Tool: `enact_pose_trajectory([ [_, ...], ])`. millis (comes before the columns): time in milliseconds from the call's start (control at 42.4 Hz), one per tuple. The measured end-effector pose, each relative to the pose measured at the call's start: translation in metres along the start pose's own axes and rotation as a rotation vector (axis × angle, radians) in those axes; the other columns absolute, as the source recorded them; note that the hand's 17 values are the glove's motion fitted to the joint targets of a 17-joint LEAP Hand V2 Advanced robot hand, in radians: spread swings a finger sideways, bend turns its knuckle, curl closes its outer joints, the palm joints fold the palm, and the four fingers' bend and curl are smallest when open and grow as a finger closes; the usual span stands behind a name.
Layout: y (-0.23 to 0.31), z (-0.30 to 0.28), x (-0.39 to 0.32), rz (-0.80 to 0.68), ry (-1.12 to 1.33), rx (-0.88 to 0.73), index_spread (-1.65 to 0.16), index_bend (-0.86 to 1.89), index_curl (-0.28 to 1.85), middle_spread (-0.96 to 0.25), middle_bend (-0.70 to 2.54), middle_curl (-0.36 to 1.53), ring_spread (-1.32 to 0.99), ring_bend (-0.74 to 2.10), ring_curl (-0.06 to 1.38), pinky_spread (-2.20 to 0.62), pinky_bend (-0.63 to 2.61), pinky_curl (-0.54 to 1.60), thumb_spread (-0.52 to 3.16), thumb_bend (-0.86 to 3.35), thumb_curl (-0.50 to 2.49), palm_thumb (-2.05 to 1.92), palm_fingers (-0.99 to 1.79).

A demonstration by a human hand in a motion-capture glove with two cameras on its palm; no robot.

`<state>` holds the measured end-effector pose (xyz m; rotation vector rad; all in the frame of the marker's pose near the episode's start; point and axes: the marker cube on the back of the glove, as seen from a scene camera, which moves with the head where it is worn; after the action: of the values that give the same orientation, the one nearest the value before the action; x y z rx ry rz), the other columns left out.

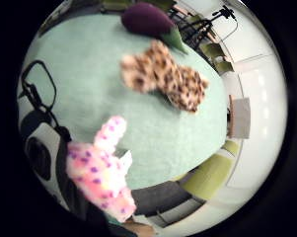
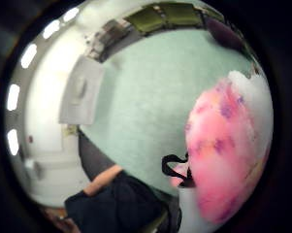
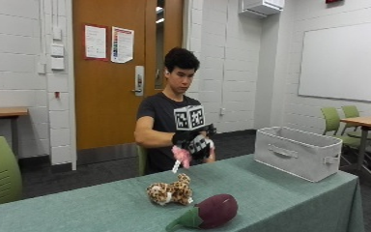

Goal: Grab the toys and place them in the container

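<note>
Fingers [image 3: 198, 145] of the gloved right hand [image 3: 195, 143] curled round a pink plush toy [image 3: 183, 155], held up in the air above the counter [image 3: 288, 193], just in front of the chest. Forearm raised and bent at the elbow, wrist turned so the pink plush toy hangs below the palm, a white tag dangling under it. Well apart from the white fabric container [image 3: 297, 152], standing on the counter's far right end.

From the outside view only: leopard-print plush toy [image 3: 171, 191] lying on the counter nearer the camera, eggplant plush toy [image 3: 210, 211] just beside it, closer to the front edge; both apart from the hand and from the white fabric container.

From the little finger side palm view: pink plush toy with purple spots and yellow patches, close against the palm, with one limb sticking out over the green cloth; leopard-print plush toy and eggplant plush toy lying farther off on the counter, near each other.

From the thumb side palm view: pink plush toy filling one side, hard up against the palm; bare green counter beyond; white fabric container visible at the counter's far end; neither of the other two toys clearly seen.
</note>
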<state>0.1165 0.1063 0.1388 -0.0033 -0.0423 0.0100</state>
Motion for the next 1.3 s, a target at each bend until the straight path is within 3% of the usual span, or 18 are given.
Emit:
enact_pose_trajectory([
  [212,-0.040,-0.099,-0.064,-0.093,-0.079,0.132,-0.31,0.34,0.49,-0.33,0.81,0.57,-0.42,1.02,0.49,-0.46,0.72,0.39,0.83,0.19,0.50,0.56,1.33],
  [354,-0.082,-0.188,-0.145,-0.192,-0.090,0.268,-0.31,0.40,0.54,-0.33,0.88,0.60,-0.42,1.05,0.50,-0.47,0.76,0.41,0.76,0.17,0.56,0.56,1.28],
  [519,-0.101,-0.247,-0.276,-0.512,-0.156,0.309,-0.32,0.43,0.59,-0.33,0.91,0.61,-0.42,1.09,0.51,-0.48,0.79,0.42,0.70,0.16,0.62,0.56,1.24],
  [661,-0.131,-0.262,-0.375,-0.461,-0.230,0.269,-0.32,0.45,0.63,-0.33,0.93,0.62,-0.41,1.10,0.52,-0.48,0.81,0.43,0.67,0.15,0.67,0.56,1.22],
  [755,-0.142,-0.257,-0.442,-0.529,-0.209,0.257,-0.32,0.44,0.65,-0.33,0.94,0.62,-0.41,1.11,0.52,-0.48,0.82,0.43,0.66,0.14,0.71,0.55,1.20],
  [826,-0.153,-0.250,-0.484,-0.470,-0.190,0.237,-0.32,0.43,0.67,-0.33,0.94,0.62,-0.41,1.12,0.52,-0.48,0.82,0.43,0.65,0.14,0.73,0.55,1.20],
  [873,-0.168,-0.242,-0.485,-0.453,-0.159,0.233,-0.32,0.42,0.68,-0.33,0.95,0.62,-0.41,1.13,0.52,-0.48,0.82,0.43,0.65,0.13,0.74,0.55,1.19],
  [1062,-0.207,-0.203,-0.455,-0.635,-0.076,0.218,-0.33,0.36,0.71,-0.33,0.93,0.61,-0.41,1.14,0.52,-0.48,0.83,0.43,0.64,0.12,0.80,0.54,1.14],
  [1110,-0.206,-0.194,-0.456,-0.630,-0.061,0.176,-0.33,0.25,0.69,-0.34,0.87,0.60,-0.41,1.13,0.51,-0.48,0.88,0.44,0.68,0.06,0.79,0.47,1.01],
  [1133,-0.206,-0.189,-0.456,-0.595,-0.048,0.134,-0.31,0.05,0.64,-0.32,0.77,0.56,-0.41,1.10,0.50,-0.43,0.88,0.44,0.84,-0.08,0.68,0.24,0.53],
  [1180,-0.207,-0.181,-0.456,-0.498,-0.027,0.038,-0.25,0.08,0.70,-0.22,0.64,0.56,-0.34,0.99,0.53,-0.32,0.89,0.53,0.84,-0.21,0.60,-0.03,-0.18],
  [1228,-0.206,-0.177,-0.453,-0.449,-0.026,-0.012,-0.23,0.07,0.67,-0.17,0.58,0.53,-0.30,0.88,0.51,-0.27,0.91,0.51,0.86,-0.18,0.56,-0.13,-0.26],
  [1298,-0.195,-0.178,-0.458,-0.488,-0.027,-0.008,-0.21,0.06,0.54,-0.12,0.49,0.48,-0.26,0.70,0.40,-0.21,0.89,0.44,0.87,-0.17,0.50,-0.18,-0.25],
])
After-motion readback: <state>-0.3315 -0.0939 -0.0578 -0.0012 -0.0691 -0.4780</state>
